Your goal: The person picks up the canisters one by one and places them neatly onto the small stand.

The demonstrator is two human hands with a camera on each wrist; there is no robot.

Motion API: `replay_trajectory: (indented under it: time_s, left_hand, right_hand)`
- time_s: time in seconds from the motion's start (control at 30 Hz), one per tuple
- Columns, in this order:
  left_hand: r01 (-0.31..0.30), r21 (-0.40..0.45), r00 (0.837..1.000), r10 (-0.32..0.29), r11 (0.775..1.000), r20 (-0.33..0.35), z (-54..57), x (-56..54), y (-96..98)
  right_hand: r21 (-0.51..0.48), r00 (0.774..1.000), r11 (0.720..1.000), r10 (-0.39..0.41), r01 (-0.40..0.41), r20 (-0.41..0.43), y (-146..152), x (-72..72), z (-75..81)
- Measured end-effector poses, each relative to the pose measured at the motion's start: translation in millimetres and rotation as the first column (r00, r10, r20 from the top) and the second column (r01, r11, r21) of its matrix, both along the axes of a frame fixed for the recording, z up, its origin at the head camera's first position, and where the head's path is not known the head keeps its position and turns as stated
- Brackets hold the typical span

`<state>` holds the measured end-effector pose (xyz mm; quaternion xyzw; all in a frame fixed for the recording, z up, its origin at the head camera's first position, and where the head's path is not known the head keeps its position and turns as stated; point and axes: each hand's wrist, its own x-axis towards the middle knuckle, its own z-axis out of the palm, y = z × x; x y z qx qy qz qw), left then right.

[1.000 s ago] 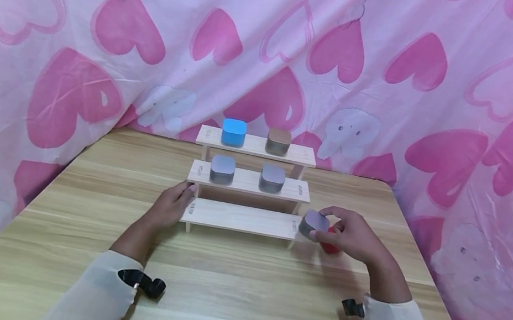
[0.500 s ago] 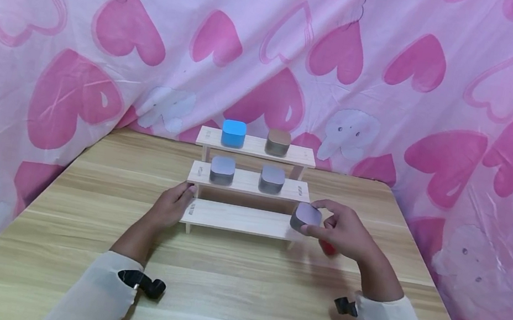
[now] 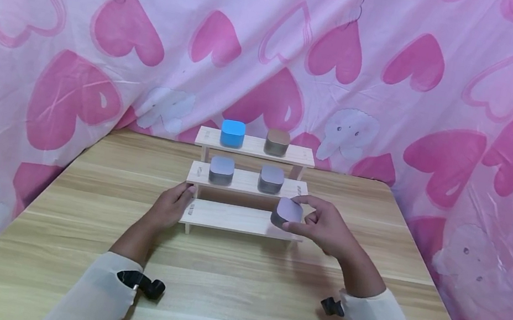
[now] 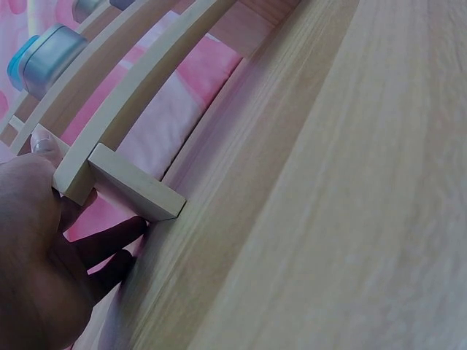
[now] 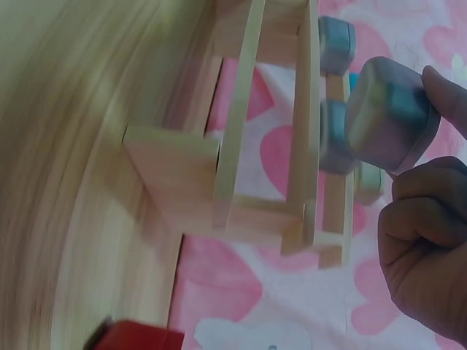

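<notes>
A three-tier wooden stand (image 3: 232, 218) stands on the table. My left hand (image 3: 172, 206) grips its left end; in the left wrist view the thumb lies on the stand and two fingers (image 4: 109, 244) reach below, beside the end leg. Between thumb and index finger, my right hand (image 3: 326, 228) pinches a small grey rounded-square tin (image 3: 290, 211). In the head view this tin appears over the right part of the lowest tier; the right wrist view shows the same tin (image 5: 390, 113) tilted and apart from the boards.
Two grey tins, left (image 3: 221, 171) and right (image 3: 270, 179), sit on the middle tier. The top tier bears a blue tin (image 3: 232, 134) and a brown tin (image 3: 276, 142). A red object (image 5: 142, 337) lies right of the stand. A pink heart-patterned cloth (image 3: 276, 34) hangs behind.
My right hand has carried the grey tin leftward, from beside the stand's right end to over the lowest tier. My left hand has stayed on the stand.
</notes>
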<state>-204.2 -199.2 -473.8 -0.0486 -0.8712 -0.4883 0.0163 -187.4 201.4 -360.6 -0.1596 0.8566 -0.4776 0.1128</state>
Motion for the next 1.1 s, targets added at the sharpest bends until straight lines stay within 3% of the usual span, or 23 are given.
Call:
replay_trajectory:
  time_s: [0.27, 0.57, 1.1]
  left_hand:
    - [-0.007, 0.01, 1.0, 0.007, 1.0, -0.015, -0.2, -0.1, -0.7]
    - [-0.006, 0.01, 1.0, 0.006, 1.0, -0.026, 0.5, 1.3, 0.0]
    - [-0.007, 0.024, 1.0, 0.007, 1.0, -0.005, 1.6, 2.6, 1.4]
  right_hand:
    - [-0.02, 1.0, 0.999, 0.028, -0.028, -0.008, -23, -2.6, -4.0]
    - [-0.094, 0.993, 0.988, 0.121, -0.122, -0.02, -49, -4.6, -11.8]
    - [-0.036, 0.992, 0.991, 0.124, -0.125, -0.031, -84, -11.2, -18.1]
